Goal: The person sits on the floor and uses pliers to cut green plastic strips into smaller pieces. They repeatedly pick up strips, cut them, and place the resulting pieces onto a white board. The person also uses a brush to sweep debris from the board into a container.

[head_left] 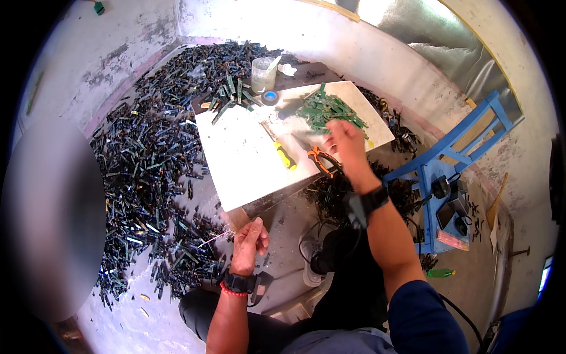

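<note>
My right hand is over the right part of a white board, its fingers closed. A blurred thin green strip juts out from the fingertips. Just beyond it is a heap of narrow green strips, like circuit boards. Below the board's near edge, my left hand is closed with thumb and fingers together; what it holds, if anything, is hidden. Thin pinkish wires show beside its fingers. On the board lie orange-handled pliers, a yellow-handled screwdriver and a blue tape roll.
Dark strips cover the floor on the left and behind the board. A clear plastic cup stands at the board's far edge. On the right is a blue chair bearing black adapters. A green bottle lies on the floor.
</note>
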### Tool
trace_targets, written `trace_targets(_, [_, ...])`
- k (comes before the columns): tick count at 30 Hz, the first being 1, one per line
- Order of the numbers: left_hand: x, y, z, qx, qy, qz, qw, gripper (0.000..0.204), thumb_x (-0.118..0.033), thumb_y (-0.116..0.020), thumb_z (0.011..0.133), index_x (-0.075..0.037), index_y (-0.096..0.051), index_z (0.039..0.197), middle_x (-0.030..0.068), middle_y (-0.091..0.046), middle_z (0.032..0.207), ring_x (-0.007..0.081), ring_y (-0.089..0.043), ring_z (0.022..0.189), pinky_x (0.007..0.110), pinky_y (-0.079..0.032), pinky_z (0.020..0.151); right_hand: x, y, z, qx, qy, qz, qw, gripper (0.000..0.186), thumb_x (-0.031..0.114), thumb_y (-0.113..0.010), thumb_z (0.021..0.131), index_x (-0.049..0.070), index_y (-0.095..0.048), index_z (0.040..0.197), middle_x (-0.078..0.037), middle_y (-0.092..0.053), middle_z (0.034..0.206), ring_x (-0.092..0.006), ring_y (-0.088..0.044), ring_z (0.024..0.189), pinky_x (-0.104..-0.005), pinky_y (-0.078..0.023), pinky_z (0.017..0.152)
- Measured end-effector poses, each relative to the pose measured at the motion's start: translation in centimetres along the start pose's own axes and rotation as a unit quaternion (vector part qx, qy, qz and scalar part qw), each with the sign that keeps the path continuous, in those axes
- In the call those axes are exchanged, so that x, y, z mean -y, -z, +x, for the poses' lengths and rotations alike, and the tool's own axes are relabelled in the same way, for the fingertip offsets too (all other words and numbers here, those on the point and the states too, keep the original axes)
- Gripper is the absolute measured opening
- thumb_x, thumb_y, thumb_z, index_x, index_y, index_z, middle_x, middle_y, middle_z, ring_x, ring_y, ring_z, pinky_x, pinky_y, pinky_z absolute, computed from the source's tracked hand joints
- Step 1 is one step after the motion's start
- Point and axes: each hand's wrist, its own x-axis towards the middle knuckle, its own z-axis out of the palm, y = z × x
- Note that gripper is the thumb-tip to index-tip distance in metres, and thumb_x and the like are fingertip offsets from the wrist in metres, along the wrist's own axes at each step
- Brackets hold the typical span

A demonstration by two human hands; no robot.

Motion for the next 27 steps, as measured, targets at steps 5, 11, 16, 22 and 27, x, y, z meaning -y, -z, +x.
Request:
trace_targets(5, [0.7, -0.2, 0.3, -0.011, 0.000, 0.062, 0.998, 0.037, -0.039, -0.056, 0.091, -0.010, -0.055, 0.069, -0.0013, -0.050, 0.058, 0.0058, -0.043, 0.047, 0.019, -0.032, 0.044, -6.5, 7.5, 6.3, -0.246, 0.061, -0.197, 0.947, 0.029, 0.032, -0.055, 0.090, 0.003, -0.060, 0.095, -0.002, -0.061, 0.074, -0.0083, -0.056, 0.061, -0.0225, -0.041, 0.049])
trace_targets(11, [0.4, 0.0, 0.1, -0.038, -0.054, 0.145, 0.987, 0.036, -0.034, -0.053, 0.092, -0.006, -0.055, 0.069, -0.0010, -0.050, 0.056, 0.0062, -0.043, 0.047, 0.022, -0.032, 0.043, -1.8, 4.0, 0.9, -0.124, 0.033, -0.014, 0.992, 0.022, 0.025, -0.053, 0.091, 0.005, -0.062, 0.086, -0.001, -0.058, 0.068, -0.0071, -0.053, 0.054, -0.0219, -0.039, 0.046])
trace_targets(16, [3.6, -0.1, 0.0, -0.090, -0.177, 0.378, 0.904, 0.039, -0.033, -0.053, 0.089, 0.001, -0.057, 0.071, 0.0135, -0.055, 0.058, 0.0261, -0.054, 0.052, 0.037, -0.041, 0.050, 0.3, 0.0, -2.6, -0.065, 0.117, -0.032, 0.991, 0.022, 0.024, -0.051, 0.094, 0.006, -0.060, 0.083, 0.002, -0.053, 0.065, -0.0038, -0.044, 0.053, -0.0190, -0.034, 0.047])
trace_targets(22, [4.1, -1.5, -2.7, -0.005, -0.184, 0.498, 0.847, 0.037, -0.034, -0.053, 0.087, -0.002, -0.061, 0.069, 0.0189, -0.060, 0.067, 0.0385, -0.058, 0.064, 0.049, -0.044, 0.058, 0.5, -4.7, -7.5, 0.078, 0.132, -0.033, 0.988, 0.028, 0.024, -0.046, 0.097, 0.004, -0.057, 0.081, 0.002, -0.049, 0.059, -0.0035, -0.041, 0.048, -0.0183, -0.031, 0.043])
trace_targets(27, [3.2, -0.2, -4.2, -0.010, -0.182, 0.504, 0.844, 0.034, -0.033, -0.056, 0.085, -0.003, -0.062, 0.070, 0.0182, -0.060, 0.067, 0.0374, -0.059, 0.064, 0.048, -0.045, 0.058, -2.1, -8.9, -13.1, 0.276, 0.056, -0.108, 0.954, 0.031, 0.022, -0.045, 0.096, 0.003, -0.055, 0.073, 0.001, -0.049, 0.055, -0.0052, -0.043, 0.047, -0.0209, -0.035, 0.044])
